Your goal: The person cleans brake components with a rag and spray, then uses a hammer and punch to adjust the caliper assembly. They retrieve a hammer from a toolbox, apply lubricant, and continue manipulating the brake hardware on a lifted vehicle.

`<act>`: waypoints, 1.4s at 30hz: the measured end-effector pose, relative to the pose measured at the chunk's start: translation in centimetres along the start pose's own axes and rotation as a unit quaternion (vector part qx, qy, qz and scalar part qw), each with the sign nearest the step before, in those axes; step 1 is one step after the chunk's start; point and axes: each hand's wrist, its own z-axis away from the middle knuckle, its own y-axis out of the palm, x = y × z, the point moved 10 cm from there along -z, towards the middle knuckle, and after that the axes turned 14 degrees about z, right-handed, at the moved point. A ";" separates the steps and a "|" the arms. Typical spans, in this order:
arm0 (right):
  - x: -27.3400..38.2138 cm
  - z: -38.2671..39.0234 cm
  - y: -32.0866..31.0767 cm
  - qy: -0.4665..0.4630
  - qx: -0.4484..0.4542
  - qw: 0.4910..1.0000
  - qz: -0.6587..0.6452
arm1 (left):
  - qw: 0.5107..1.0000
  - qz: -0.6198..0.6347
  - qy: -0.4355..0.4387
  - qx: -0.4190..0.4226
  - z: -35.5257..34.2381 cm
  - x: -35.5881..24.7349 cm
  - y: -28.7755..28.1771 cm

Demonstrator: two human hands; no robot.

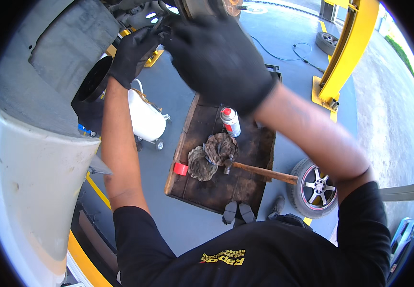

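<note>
Both my hands, in black gloves, are raised at the top of the head view beside the car's wheel hub area (pixel 200 8). My left hand (pixel 133 55) is closed, its fingers pinched around something small and dark that I cannot make out. Close against it is my right hand (pixel 221 60), its back toward me. Motion blurs it and its fingers are mostly hidden. Below them stands a dark, stained work tray (pixel 200 191). On it are a spray can (pixel 231 122) with a red top, dirty rags (pixel 202 165), a wooden-handled hammer (pixel 264 172) and a small red cap (pixel 180 169).
The grey car body (pixel 34 172) fills the left side. A white tank (pixel 147 117) on wheels stands behind the tray. At right are a loose wheel (pixel 316 186), a yellow lift post (pixel 348 57), a farther wheel (pixel 327 42) and a blue hose (pixel 279 58). Shoes (pixel 238 212) show below the tray.
</note>
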 end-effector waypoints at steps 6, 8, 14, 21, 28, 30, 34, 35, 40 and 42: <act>-2.0 -7.7 5.5 0.104 -0.110 0.965 -0.215 | 0.992 -0.111 0.061 0.027 -0.5 0.0 -0.1; -1.5 -7.0 5.0 0.036 -0.141 0.975 -0.170 | 0.991 -0.102 0.088 0.025 -0.6 0.3 0.0; -3.0 -6.6 8.7 0.042 0.086 0.951 -0.295 | 0.945 -0.248 0.209 0.037 -0.7 -0.8 -0.6; -1.1 -7.5 5.1 -0.051 -0.045 0.992 -0.102 | 0.945 -0.304 0.120 0.004 -0.4 -0.7 -1.4; -2.9 -7.1 6.3 0.067 0.023 0.968 -0.239 | 0.969 -0.232 0.080 -0.002 -0.1 -1.6 -0.3; -2.7 -7.2 7.0 0.057 0.019 0.958 -0.280 | 0.984 -0.167 0.057 0.000 -0.2 -1.3 -0.2; -1.7 -6.8 5.1 -0.056 -0.121 0.959 -0.250 | 0.999 0.035 0.013 0.006 0.6 -0.4 0.8; -0.4 -6.4 4.3 -0.115 -0.166 0.966 -0.164 | 0.998 0.059 0.020 0.005 1.1 -0.3 1.3; -0.3 -7.1 6.8 -0.056 -0.023 0.996 0.071 | 0.978 0.045 0.204 -0.002 2.1 -1.1 4.8; -0.2 -7.0 6.7 -0.061 0.000 0.997 0.038 | 0.948 -0.064 0.298 -0.091 2.6 -1.5 5.1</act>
